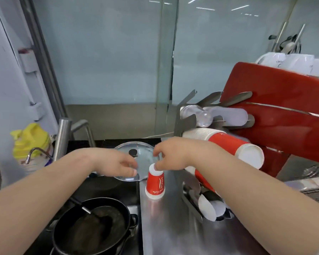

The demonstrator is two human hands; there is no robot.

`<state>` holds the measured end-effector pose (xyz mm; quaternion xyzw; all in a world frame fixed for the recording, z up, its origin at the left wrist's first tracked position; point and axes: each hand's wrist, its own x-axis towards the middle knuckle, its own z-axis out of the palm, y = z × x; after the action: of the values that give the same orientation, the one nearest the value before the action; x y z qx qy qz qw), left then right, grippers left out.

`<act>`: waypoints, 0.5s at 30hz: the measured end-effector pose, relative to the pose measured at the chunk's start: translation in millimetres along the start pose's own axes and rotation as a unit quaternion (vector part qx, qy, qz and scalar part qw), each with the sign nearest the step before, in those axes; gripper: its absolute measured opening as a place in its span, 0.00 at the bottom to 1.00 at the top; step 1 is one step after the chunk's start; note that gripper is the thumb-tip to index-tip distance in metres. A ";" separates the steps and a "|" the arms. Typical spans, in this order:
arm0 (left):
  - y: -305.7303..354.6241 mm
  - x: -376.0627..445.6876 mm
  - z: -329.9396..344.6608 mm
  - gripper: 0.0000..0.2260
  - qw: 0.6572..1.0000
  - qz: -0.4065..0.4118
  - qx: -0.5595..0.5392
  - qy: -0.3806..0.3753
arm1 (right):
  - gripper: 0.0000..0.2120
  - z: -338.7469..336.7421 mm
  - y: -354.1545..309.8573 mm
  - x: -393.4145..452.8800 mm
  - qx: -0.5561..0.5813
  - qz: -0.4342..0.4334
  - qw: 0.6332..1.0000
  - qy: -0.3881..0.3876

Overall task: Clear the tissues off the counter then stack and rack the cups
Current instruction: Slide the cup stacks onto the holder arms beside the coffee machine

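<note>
A red paper cup (pixel 155 184) stands upside down on the steel counter (pixel 173 232). My right hand (pixel 170 155) hovers just above it, thumb tip touching the cup's white upturned base, the other fingers loosely curled and apart from it. My left hand (pixel 116 165) hangs over a glass pot lid (pixel 145 153) with relaxed, curled fingers and holds nothing. To the right a metal cup rack (pixel 184 122) carries a long stack of red and white cups (pixel 228 146), clear plastic cups (pixel 203 116) above and another cup stack (pixel 210 208) below. I see no tissues.
A black frying pan (pixel 92 229) sits on the dark stove at lower left. A steel tap (pixel 63 137) and a yellow bottle (pixel 30 138) stand at the left. A red machine (pixel 276 115) fills the right side, with a glass partition behind.
</note>
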<state>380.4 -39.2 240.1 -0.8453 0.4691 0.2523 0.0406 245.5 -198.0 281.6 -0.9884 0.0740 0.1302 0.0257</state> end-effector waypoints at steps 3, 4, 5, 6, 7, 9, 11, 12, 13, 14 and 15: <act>-10.5 21.8 30.3 0.26 0.998 -0.005 -0.049 0.039 | 0.25 33.0 -6.4 16.2 0.039 0.022 0.999 -0.001; -11.5 28.0 40.5 0.28 0.995 -0.003 -0.089 0.055 | 0.26 44.0 -6.7 20.5 0.062 0.036 0.997 0.008; -13.1 34.3 50.6 0.29 0.989 0.001 -0.128 0.074 | 0.28 54.6 -6.6 26.0 0.089 0.048 0.995 0.021; -14.6 39.7 60.0 0.31 0.984 0.003 -0.157 0.088 | 0.29 64.4 -6.0 31.1 0.116 0.059 0.991 0.033; -16.2 45.7 68.8 0.33 0.980 0.004 -0.175 0.098 | 0.30 73.5 -4.5 36.8 0.140 0.069 0.987 0.043; -21.2 58.5 84.9 0.39 0.974 0.001 -0.195 0.117 | 0.32 89.8 -0.2 48.0 0.176 0.091 0.978 0.058; -25.4 73.2 97.4 0.42 0.966 -0.006 -0.222 0.129 | 0.32 104.6 4.9 59.9 0.208 0.113 0.969 0.074; -26.9 82.3 103.8 0.41 0.960 -0.010 -0.245 0.132 | 0.31 111.1 7.2 66.1 0.219 0.121 0.965 0.080; -27.2 90.1 108.9 0.41 0.954 -0.017 -0.268 0.131 | 0.31 116.8 9.3 72.0 0.225 0.126 0.963 0.081; -26.9 97.4 113.4 0.42 0.949 -0.019 -0.286 0.135 | 0.31 121.7 10.5 77.0 0.228 0.130 0.961 0.080; -28.2 107.2 118.8 0.43 0.945 -0.017 -0.296 0.137 | 0.31 126.6 11.9 83.6 0.229 0.134 0.961 0.079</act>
<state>403.5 -70.0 82.2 -0.8534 0.3600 0.2613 -0.2717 291.4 -212.6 137.2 -0.9441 0.2356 0.0335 0.2281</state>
